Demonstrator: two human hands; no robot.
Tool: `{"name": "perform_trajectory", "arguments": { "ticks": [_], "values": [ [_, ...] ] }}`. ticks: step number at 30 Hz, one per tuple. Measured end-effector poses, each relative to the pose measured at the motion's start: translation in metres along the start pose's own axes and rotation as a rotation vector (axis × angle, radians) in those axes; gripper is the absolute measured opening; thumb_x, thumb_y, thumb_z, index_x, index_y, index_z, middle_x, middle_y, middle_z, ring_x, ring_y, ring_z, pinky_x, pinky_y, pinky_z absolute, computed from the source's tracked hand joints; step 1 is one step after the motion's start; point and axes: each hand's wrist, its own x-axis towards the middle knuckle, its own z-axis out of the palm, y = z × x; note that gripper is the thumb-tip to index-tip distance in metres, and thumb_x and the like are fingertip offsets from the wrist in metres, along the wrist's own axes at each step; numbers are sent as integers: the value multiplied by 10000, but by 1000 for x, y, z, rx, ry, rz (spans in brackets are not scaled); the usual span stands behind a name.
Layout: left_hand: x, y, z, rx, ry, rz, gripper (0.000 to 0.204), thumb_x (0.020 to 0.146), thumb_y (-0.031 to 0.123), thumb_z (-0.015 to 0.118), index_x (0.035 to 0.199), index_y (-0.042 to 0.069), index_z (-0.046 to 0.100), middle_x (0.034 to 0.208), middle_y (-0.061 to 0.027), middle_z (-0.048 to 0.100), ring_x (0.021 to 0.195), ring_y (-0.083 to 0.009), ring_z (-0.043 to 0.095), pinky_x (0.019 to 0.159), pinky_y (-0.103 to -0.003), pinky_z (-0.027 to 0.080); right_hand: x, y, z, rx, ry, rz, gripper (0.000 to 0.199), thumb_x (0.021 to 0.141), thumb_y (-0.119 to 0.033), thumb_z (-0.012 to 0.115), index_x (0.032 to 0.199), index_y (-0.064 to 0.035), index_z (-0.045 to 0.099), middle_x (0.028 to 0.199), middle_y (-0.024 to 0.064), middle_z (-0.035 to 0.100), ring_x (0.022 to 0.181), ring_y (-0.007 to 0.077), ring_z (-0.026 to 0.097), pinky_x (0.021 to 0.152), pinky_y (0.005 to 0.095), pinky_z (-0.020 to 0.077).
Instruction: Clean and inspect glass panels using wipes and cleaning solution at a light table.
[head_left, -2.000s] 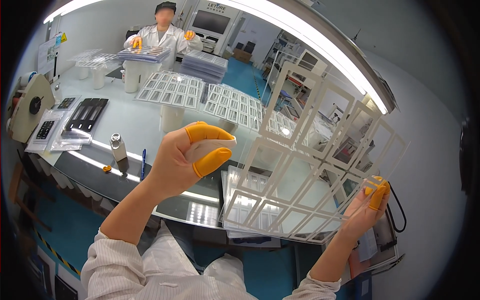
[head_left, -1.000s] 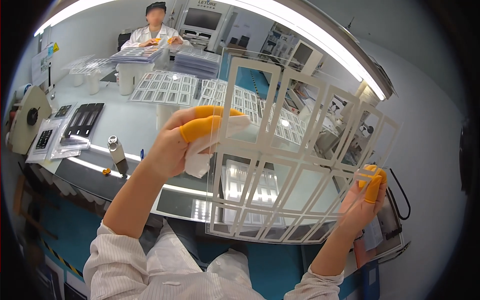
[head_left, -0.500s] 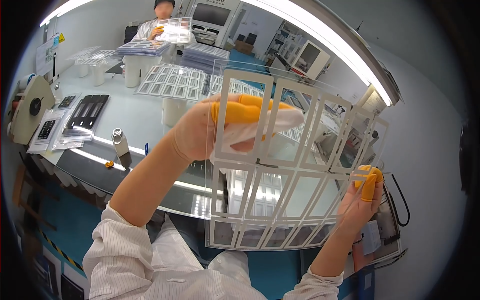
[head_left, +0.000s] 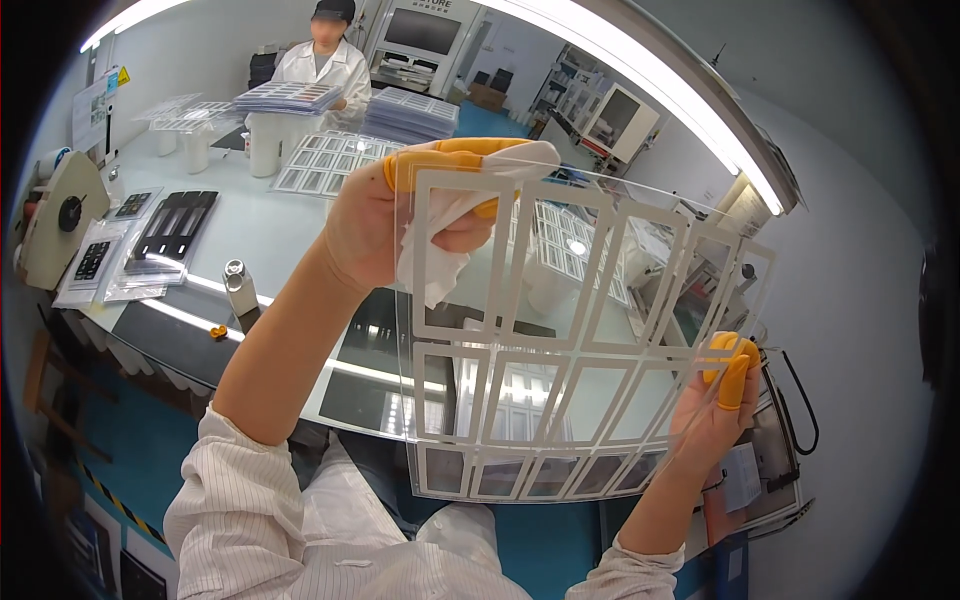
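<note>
White-framed clear panel [head_left: 550,345] tilts up in front of me, windows' long axes running top to btm. My R hand [head_left: 715,400] pinches its right edge; L hand [head_left: 362,230] grips white cloth [head_left: 525,156] by far-left corner. Bottle [head_left: 240,290] left; panel partly veils sheets [head_left: 525,390] behind.

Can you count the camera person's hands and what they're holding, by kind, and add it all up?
Left hand and right hand: 2
White wipe: 1
Clear sheet with pale frames: 1
Total: 4
</note>
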Motion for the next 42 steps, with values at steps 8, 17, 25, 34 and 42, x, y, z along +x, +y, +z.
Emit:
{"name": "perform_trajectory", "arguments": {
  "ticks": [8,17,25,34,42],
  "values": [
    [-26,-2,-35,1,121,42,465,873,200,428,1267,-48,427,856,-44,498,614,-101,367,532,-211,333,1,-2,17,-201,140,-46,220,911,-198,540,1039,-19,541,1001,69,570,910,144,527,886,302,388],
    [-71,5,-41,225,666,104,297,895,200,468,1084,-22,520,658,-14,394,511,-70,331,422,-173,267,-4,-17,24,-325,119,-131,154,896,-108,556,1009,-6,529,1007,60,551,919,110,492,887,269,356],
    [-108,-39,21,638,360,-155,151,833,194,590,863,47,603,705,-81,522,560,-146,487,467,-241,380,5,-7,37,-337,160,-254,150,891,-85,561,1011,-5,520,974,50,558,873,93,502,846,229,368],
    [-88,-142,72,1872,-62,-287,243,724,275,727,701,52,631,597,-53,521,515,-177,523,456,-288,410,10,25,78,-366,252,-360,120,882,-42,567,985,-5,518,921,36,550,819,83,505,763,208,403],
    [-103,-144,35,2111,380,-12,225,670,140,706,564,39,535,510,-53,440,454,-190,486,402,-300,387,4,52,126,-516,301,-256,49,889,-26,548,913,-13,507,856,22,529,782,89,512,735,195,421]
  ]
}}
